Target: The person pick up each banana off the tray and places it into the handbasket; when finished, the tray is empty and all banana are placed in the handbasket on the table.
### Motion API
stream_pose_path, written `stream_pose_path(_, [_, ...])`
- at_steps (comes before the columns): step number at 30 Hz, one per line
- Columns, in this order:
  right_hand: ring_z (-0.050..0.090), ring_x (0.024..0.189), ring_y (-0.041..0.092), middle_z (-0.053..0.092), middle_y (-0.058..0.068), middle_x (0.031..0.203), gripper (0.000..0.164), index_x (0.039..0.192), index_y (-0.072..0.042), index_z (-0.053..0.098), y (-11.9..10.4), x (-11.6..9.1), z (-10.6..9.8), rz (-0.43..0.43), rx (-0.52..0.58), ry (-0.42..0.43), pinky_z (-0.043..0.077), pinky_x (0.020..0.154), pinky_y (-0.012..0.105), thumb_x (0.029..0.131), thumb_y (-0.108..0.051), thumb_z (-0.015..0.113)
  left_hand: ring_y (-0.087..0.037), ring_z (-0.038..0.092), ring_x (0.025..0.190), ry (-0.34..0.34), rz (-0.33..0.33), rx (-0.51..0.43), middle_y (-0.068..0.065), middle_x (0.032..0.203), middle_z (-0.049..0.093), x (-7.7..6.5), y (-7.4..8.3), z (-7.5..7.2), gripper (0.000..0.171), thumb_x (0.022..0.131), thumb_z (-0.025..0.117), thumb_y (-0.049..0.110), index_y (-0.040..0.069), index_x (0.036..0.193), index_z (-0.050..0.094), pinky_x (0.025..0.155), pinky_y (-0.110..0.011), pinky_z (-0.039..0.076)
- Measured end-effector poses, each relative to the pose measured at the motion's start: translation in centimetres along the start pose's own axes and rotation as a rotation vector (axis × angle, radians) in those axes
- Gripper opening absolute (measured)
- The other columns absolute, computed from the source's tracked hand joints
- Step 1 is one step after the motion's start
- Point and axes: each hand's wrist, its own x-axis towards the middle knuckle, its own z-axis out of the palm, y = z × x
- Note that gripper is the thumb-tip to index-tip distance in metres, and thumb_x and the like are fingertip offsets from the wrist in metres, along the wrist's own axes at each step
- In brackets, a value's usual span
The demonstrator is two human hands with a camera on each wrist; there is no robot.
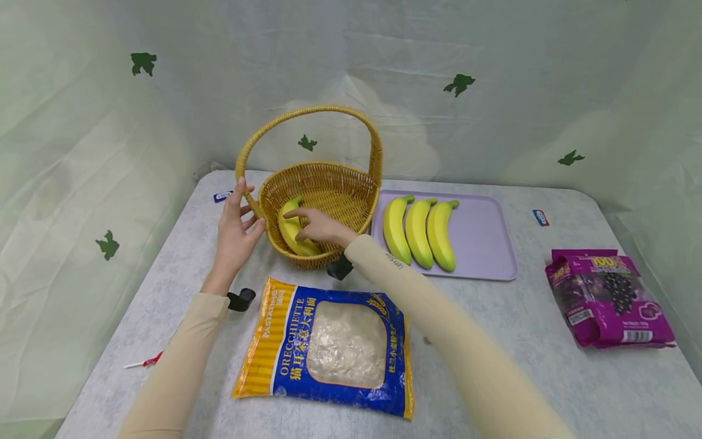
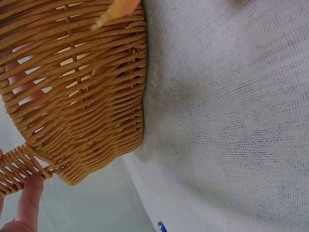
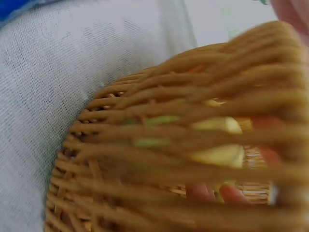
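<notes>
A woven basket (image 1: pixel 318 261) with a tall arched handle stands at the back of the table. My left hand (image 1: pixel 237 230) holds the foot of that handle, its fingers on both sides of the wicker. Inside the basket a yellow banana (image 1: pixel 290 231) lies against the left wall, stem toward the back. My right hand (image 1: pixel 323 227) reaches over the front right rim, with index finger and thumb across the banana. Through the weave, the right wrist view shows fingertips (image 3: pixel 231 194) close by the banana; the other fingers are partly hidden.
Right of the basket, a lilac tray (image 1: pixel 485 244) bears three bananas (image 1: pixel 419 233) side by side. A blue and yellow pasta bag (image 1: pixel 345 347) lies in front. Far right is a purple grape-picture bag (image 1: pixel 614 299). A lollipop (image 1: pixel 150 360) lies near the left forearm.
</notes>
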Motion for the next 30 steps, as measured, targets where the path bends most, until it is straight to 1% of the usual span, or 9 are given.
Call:
stream_pose_path(2, [0.036, 0.133, 0.026, 0.038, 0.010, 0.148, 0.054, 0.142, -0.012, 0.047, 0.1, -0.5, -0.6, -0.005, 0.041, -0.002, 0.040, 0.102, 0.037, 0.090, -0.005, 0.060, -0.054, 0.047, 0.111, 0.001, 0.000, 0.000, -0.030, 0.139, 0.034, 0.0, 0.0, 0.0, 0.093, 0.087, 0.052, -0.018, 0.040, 0.152, 0.020, 0.087, -0.066, 0.043])
stream_pose_path(3, [0.037, 0.132, 0.028, 0.038, 0.012, 0.148, 0.054, 0.143, -0.012, 0.046, 0.2, -0.7, -1.0, -0.008, 0.064, -0.003, 0.041, 0.102, 0.038, 0.090, -0.006, 0.060, -0.054, 0.047, 0.111, 0.002, -0.001, 0.001, -0.030, 0.139, 0.034, 0.0, -0.4, 0.1, 0.092, 0.087, 0.052, -0.018, 0.038, 0.152, 0.020, 0.087, -0.067, 0.043])
stream_pose_path(7, [0.048, 0.121, 0.029, 0.039, 0.019, 0.145, 0.054, 0.142, -0.008, 0.045, 0.7, -1.8, -2.5, -0.034, 0.207, 0.006, 0.046, 0.098, 0.042, 0.091, -0.007, 0.061, -0.046, 0.049, 0.114, -0.004, -0.030, 0.017, -0.020, 0.143, 0.035, 0.0, -2.6, 0.2, 0.088, 0.088, 0.054, -0.013, 0.035, 0.153, 0.018, 0.089, -0.062, 0.045])
stream_pose_path(10, [0.052, 0.116, 0.028, 0.042, 0.019, 0.141, 0.052, 0.141, -0.006, 0.046, 1.3, -2.9, -3.8, -0.066, 0.332, 0.024, 0.046, 0.098, 0.044, 0.091, -0.005, 0.061, -0.041, 0.050, 0.115, -0.008, -0.049, 0.028, -0.012, 0.146, 0.035, -0.1, -4.1, 0.2, 0.087, 0.089, 0.056, -0.010, 0.035, 0.153, 0.018, 0.090, -0.059, 0.046])
stream_pose_path(13, [0.053, 0.116, 0.030, 0.045, 0.017, 0.137, 0.049, 0.139, -0.004, 0.047, 2.2, -4.3, -5.3, -0.101, 0.422, 0.040, 0.047, 0.098, 0.044, 0.092, -0.002, 0.060, -0.041, 0.050, 0.115, -0.003, -0.043, 0.028, -0.010, 0.145, 0.035, -0.1, -4.2, 0.3, 0.088, 0.088, 0.056, -0.011, 0.035, 0.153, 0.018, 0.090, -0.059, 0.046])
stream_pose_path(16, [0.053, 0.116, 0.033, 0.047, 0.016, 0.134, 0.049, 0.139, -0.004, 0.046, 3.3, -5.9, -7.0, -0.112, 0.458, 0.049, 0.047, 0.096, 0.043, 0.092, -0.002, 0.059, -0.042, 0.050, 0.115, 0.001, -0.038, 0.027, -0.012, 0.145, 0.036, 0.0, -4.2, 0.4, 0.089, 0.088, 0.056, -0.011, 0.037, 0.153, 0.018, 0.089, -0.060, 0.047])
stream_pose_path(21, [0.054, 0.112, 0.038, 0.051, 0.018, 0.129, 0.050, 0.141, -0.003, 0.043, 5.4, -8.5, -9.4, -0.123, 0.503, 0.079, 0.046, 0.096, 0.048, 0.093, -0.002, 0.058, -0.049, 0.049, 0.113, 0.020, -0.018, 0.002, -0.021, 0.143, 0.035, -0.1, -3.4, 0.5, 0.090, 0.087, 0.055, -0.015, 0.034, 0.153, 0.019, 0.086, -0.066, 0.045])
stream_pose_path(27, [0.050, 0.114, 0.042, 0.048, 0.026, 0.131, 0.051, 0.142, -0.001, 0.041, 8.5, -11.5, -11.3, -0.114, 0.533, 0.131, 0.045, 0.097, 0.051, 0.094, -0.001, 0.056, -0.052, 0.048, 0.110, 0.018, -0.013, -0.012, -0.027, 0.140, 0.035, 0.0, -0.5, 0.3, 0.091, 0.086, 0.053, -0.018, 0.036, 0.152, 0.021, 0.086, -0.067, 0.043])
stream_pose_path(30, [0.050, 0.114, 0.041, 0.046, 0.028, 0.133, 0.051, 0.143, -0.002, 0.040, 10.2, -13.0, -12.1, -0.079, 0.515, 0.159, 0.045, 0.096, 0.051, 0.094, -0.003, 0.055, -0.053, 0.048, 0.109, 0.013, -0.016, -0.020, -0.028, 0.139, 0.035, 0.0, 0.0, 0.2, 0.092, 0.086, 0.053, -0.018, 0.039, 0.152, 0.021, 0.085, -0.068, 0.043])
